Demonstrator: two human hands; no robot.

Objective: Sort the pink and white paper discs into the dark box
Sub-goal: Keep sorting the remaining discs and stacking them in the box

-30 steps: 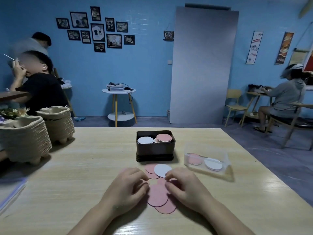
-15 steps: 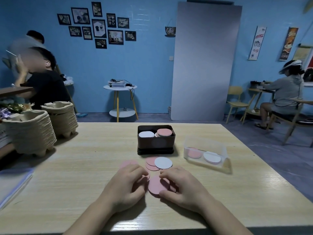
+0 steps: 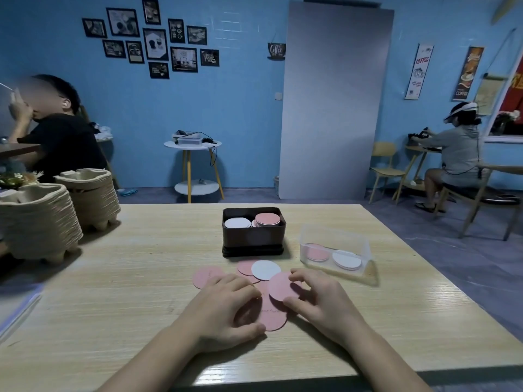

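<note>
Hands sit low and close together, wrists flat to the table [image 3: 127, 292]. The right hand [image 3: 322, 304] has a pink disc [image 3: 281, 287] pinched at its edges between fingertip and thumb, tipped up off the heap. The left hand [image 3: 226, 309] lies on the loose pile [image 3: 271, 318] right beside it, fingers bent down over the pink discs. Whether it's pinching one or only pinning them, I can't tell.

Just past the fingers lie one white disc [image 3: 265, 269] and a few more pinks, one off to the left [image 3: 208, 275].

Beyond those is the dark box [image 3: 253, 241], with a white stack [image 3: 237, 222] on its left and a pink stack [image 3: 267, 219] on its right, both near the rim. So I'd call the sorting well along, with a handful left to place.

Right of the box, a clear container [image 3: 336, 236] holds pink and white discs too.
</note>
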